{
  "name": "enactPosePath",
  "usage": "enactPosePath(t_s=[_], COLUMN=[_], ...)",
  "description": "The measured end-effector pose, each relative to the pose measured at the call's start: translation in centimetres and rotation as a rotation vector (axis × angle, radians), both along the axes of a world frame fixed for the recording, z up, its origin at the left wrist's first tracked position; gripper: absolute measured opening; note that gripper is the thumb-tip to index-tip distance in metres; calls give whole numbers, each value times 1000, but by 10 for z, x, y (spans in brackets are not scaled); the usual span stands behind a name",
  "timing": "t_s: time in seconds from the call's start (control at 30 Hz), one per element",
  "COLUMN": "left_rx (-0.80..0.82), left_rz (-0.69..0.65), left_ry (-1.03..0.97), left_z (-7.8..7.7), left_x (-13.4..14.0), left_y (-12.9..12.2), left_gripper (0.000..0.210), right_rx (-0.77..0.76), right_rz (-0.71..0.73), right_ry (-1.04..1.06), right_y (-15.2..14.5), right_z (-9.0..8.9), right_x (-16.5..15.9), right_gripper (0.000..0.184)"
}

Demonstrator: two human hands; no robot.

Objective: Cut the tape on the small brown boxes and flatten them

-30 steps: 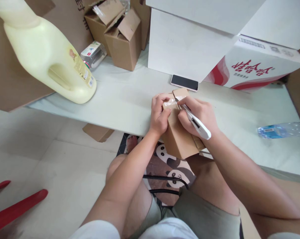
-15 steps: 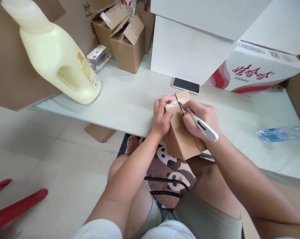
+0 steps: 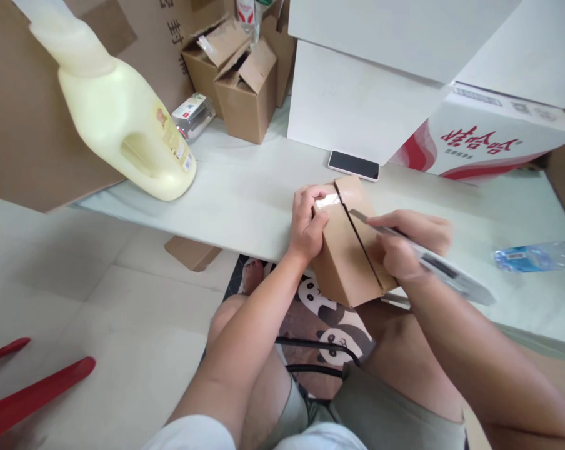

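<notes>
A small brown cardboard box rests at the table's front edge, its near end above my lap. A dark slit runs along the seam between its top flaps, with shiny clear tape at the far end. My left hand grips the box's left side, thumb on top. In my right hand, closed and a little blurred, is a white utility knife. The blade points left, close over the right flap near the seam; whether it touches the cardboard I cannot tell.
Beyond the box a phone lies against white cartons. A pale yellow jug and opened brown boxes stand at left and back. At right lies a plastic bottle. Red legs show on the floor.
My right hand has drawn the knife back to the right, away from the taped end. The slit along the seam now shows in full. My left hand keeps its grip on the box.
</notes>
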State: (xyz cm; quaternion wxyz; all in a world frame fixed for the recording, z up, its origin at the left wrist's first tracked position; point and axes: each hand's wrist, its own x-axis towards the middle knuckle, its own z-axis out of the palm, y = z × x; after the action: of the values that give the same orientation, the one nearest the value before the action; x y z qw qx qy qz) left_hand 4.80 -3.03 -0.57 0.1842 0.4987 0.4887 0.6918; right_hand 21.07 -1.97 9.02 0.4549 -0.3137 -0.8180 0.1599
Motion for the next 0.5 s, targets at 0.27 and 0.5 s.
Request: enactPosePath(t_s=[0.27,0.5], left_rx=[-22,-64], left_rz=[-1,-31], left_ry=[-38,-219], left_z=[-8,-15], left_x=[-9,-27], left_y=[2,8], left_gripper=[27,34], right_rx=[-48,-239], right_rz=[-538,-541], right_ry=[7,-499], right_y=[44,51], right_z=[-56,-119], right_x=[65,94], right_gripper=[34,52])
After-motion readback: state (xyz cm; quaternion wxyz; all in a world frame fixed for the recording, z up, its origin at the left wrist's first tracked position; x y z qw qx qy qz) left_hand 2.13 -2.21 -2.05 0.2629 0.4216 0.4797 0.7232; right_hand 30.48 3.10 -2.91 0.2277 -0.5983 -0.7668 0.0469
